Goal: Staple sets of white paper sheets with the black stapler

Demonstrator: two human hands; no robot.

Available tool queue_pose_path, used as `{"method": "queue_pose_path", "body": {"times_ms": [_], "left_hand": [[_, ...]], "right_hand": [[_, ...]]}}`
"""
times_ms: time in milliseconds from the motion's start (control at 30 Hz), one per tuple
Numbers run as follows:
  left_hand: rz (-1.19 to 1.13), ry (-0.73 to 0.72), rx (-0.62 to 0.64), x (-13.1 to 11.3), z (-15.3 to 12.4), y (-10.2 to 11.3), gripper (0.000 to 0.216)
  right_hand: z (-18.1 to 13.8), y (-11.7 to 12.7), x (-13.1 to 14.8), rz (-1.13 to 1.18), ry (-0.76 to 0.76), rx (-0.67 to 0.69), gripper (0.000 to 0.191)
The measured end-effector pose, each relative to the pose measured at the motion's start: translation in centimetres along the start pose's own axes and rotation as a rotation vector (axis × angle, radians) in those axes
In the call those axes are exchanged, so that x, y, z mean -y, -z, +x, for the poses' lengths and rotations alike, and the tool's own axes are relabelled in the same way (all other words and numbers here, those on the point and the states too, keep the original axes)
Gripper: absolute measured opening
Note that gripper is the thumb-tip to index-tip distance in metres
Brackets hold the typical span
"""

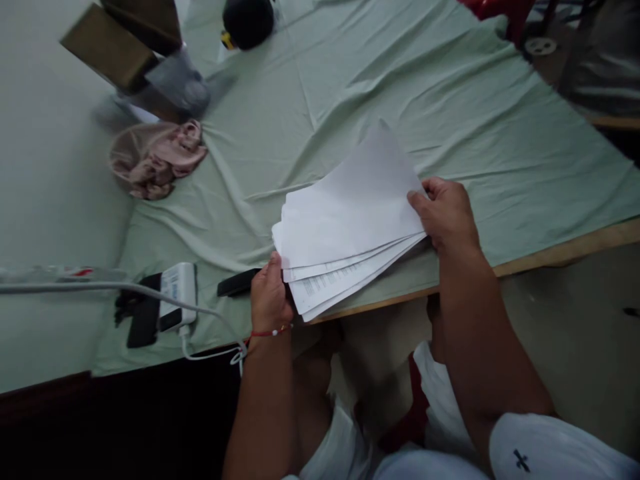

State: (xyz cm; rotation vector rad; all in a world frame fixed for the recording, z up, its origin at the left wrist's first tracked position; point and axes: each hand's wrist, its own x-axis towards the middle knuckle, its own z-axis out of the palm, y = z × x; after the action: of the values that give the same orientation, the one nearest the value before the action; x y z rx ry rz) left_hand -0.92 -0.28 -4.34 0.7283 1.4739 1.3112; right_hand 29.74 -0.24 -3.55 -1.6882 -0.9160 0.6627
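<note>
A fanned stack of white paper sheets (350,220) lies at the near edge of a table covered in pale green cloth (400,100). My left hand (270,297) grips the stack's lower left corner, fingers closed on it. At the right edge, my right hand (445,213) pinches the sheets, thumb on top of the upper sheet. Printed text shows on the lower sheets. A black flat object (237,283) lies on the cloth just left of my left hand.
A white device with a cable (176,293) and a black item (143,313) sit near the table's left front. Crumpled pink fabric (157,160) lies further back. Cardboard boxes (120,40) and a black round object (249,20) stand at the far edge.
</note>
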Motion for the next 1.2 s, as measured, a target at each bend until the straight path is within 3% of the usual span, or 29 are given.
{"method": "queue_pose_path", "body": {"times_ms": [200,467,667,867,967,1067,1200], "left_hand": [[0.098,0.035,0.05,-0.1,0.2,0.2,0.057],[0.039,-0.168,0.036,-1.2,0.7,1.0,0.051],[-0.048,-0.277,0.123,-2.5,1.1,2.1,0.052],[-0.123,-0.408,0.094,-2.6,1.2,2.3,0.045],[-0.127,-0.431,0.09,-2.5,0.9,2.1,0.045],[-0.122,-0.45,0.083,-2.6,0.3,1.8,0.042],[-0.134,-0.464,0.071,-2.9,0.1,1.3,0.041]], "right_hand": [[0.0,-0.2,-0.1,0.048,0.01,0.02,0.008],[-0.2,0.2,0.9,0.176,0.068,0.09,0.009],[-0.7,1.4,1.6,0.228,0.096,0.237,0.018],[-1.0,1.8,2.1,0.323,0.107,0.252,0.041],[-1.4,1.9,2.3,0.411,0.052,0.358,0.052],[-1.7,2.0,2.2,0.442,-0.01,0.438,0.044],[-1.7,2.2,1.7,0.405,0.018,0.332,0.031]]}}
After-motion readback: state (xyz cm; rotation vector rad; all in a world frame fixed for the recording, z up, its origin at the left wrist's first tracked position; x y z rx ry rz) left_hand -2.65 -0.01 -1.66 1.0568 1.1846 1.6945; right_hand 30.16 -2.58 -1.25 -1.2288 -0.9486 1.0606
